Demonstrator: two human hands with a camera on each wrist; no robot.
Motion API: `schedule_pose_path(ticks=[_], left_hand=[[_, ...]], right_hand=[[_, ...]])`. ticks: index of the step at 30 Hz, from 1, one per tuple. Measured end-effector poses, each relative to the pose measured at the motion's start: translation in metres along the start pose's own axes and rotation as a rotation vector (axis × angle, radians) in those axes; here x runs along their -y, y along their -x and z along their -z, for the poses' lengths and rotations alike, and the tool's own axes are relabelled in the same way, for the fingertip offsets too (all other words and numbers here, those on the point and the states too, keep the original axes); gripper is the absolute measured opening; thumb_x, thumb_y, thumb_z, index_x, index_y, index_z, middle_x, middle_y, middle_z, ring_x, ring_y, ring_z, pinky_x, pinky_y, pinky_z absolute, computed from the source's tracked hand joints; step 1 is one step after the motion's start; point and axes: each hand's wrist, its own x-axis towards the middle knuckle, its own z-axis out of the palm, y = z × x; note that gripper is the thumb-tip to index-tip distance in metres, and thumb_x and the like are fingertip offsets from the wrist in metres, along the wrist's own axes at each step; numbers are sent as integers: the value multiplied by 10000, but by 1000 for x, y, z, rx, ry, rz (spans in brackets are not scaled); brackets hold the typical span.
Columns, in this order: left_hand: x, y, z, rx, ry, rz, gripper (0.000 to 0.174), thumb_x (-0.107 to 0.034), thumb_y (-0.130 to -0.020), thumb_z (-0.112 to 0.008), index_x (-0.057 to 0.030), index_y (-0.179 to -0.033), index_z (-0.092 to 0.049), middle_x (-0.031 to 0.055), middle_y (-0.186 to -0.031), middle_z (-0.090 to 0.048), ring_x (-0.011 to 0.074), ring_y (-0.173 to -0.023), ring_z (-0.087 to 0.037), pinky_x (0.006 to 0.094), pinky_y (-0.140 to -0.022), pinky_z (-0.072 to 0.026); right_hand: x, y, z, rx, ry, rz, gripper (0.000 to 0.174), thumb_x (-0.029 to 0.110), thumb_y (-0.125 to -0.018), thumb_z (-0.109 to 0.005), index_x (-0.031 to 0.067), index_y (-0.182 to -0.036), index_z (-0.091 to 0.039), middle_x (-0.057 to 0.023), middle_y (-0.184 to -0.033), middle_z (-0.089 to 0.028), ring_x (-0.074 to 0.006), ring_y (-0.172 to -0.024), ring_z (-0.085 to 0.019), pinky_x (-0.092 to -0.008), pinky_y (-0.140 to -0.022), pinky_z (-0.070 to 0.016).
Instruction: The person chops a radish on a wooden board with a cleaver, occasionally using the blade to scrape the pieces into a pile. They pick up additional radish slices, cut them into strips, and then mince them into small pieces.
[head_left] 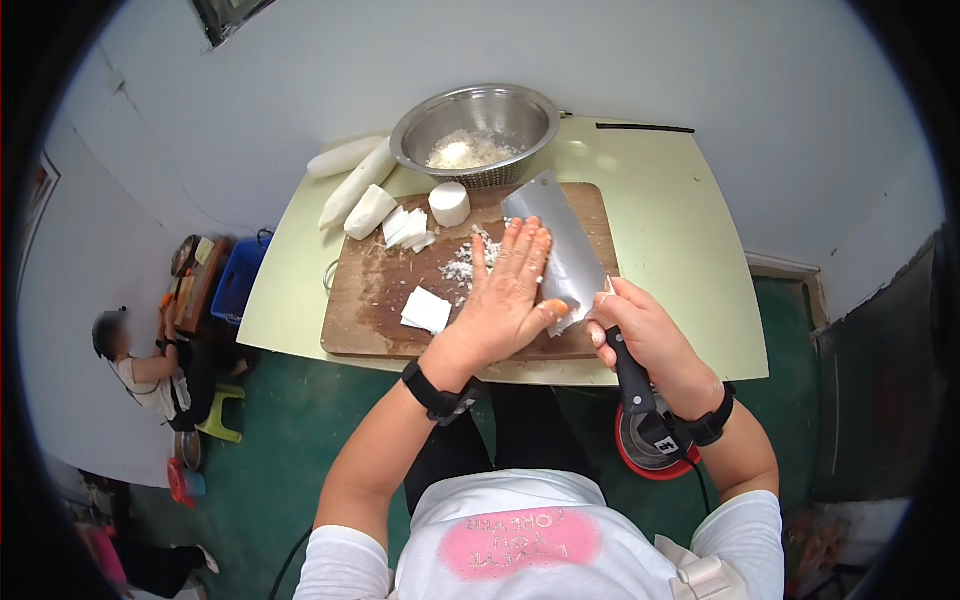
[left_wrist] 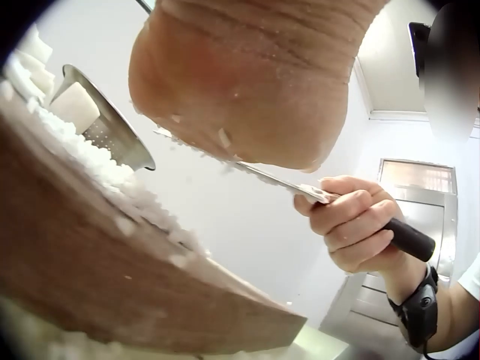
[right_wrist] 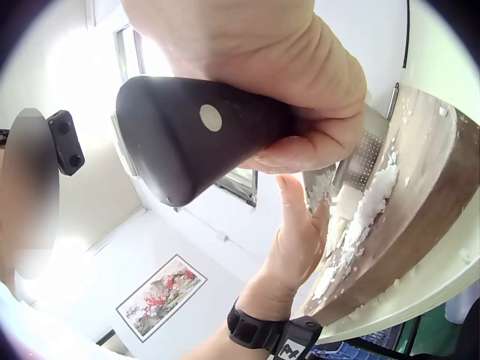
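My right hand (head_left: 652, 338) grips the black handle (head_left: 630, 375) of a cleaver (head_left: 572, 245) over the right part of the wooden cutting board (head_left: 375, 285). With fingers extended, my left hand (head_left: 505, 295) lies against the blade's left side. In the left wrist view, the blade's edge shows below the left palm (left_wrist: 240, 97), above the board, with white bits on the skin. Finely chopped white radish (head_left: 462, 265) is heaped beside the left fingers. White radish slices (head_left: 426, 310) lie near the board's front edge, more slices (head_left: 405, 228) and cut chunks (head_left: 450, 204) toward its back.
A steel perforated bowl (head_left: 410, 130) holding chopped white bits stands behind the board. Whole white radishes (head_left: 352, 190) lie at the back left of the pale table (head_left: 690, 260). A red-rimmed basin (head_left: 640, 462) is on the floor at right; another person (head_left: 150, 370) sits at far left.
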Motion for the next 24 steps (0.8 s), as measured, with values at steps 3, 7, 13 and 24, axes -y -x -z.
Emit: schedule_pose_path(ticks=[3,7,13,24], left_hand=[[13,1,-1,48,4,93,886,-574,-951,-453,59,-1522,-214,259,-1600,-172,377,-1510,-104,650,-1157,-2],[29,-3,-6,-100,205,240,804,-544,-1006,-379,79,-1500,-261,266,-1561,-275,364,-1491,-196,553,-1190,-87],[-7,-37,46,-373,2019,658,869,-662,-998,-83,23,-1414,-421,165,-1385,-534,297,-1323,-475,424,-1152,-325],[1,-21,24,-372,2356,641,563,-442,-1080,-184,-5,-1337,-428,147,-1307,-550,286,-1264,-524,483,-1101,-412]], right_hand=[[0,7,5,-14,9,5,163,183,-981,-444,33,-1001,-503,-28,-710,-546,-83,-480,-486,-215,-449,-412],[9,18,6,-9,-49,11,167,183,-990,-448,31,-991,-520,-26,-706,-548,-86,-468,-490,-214,-446,-409],[11,6,-2,121,-208,-1,189,225,-1016,-462,47,-1003,-526,-21,-712,-556,-84,-464,-492,-203,-436,-405],[8,-42,-2,95,-102,56,196,226,-1006,-445,48,-1004,-527,-15,-700,-568,-79,-486,-506,-199,-444,-423]])
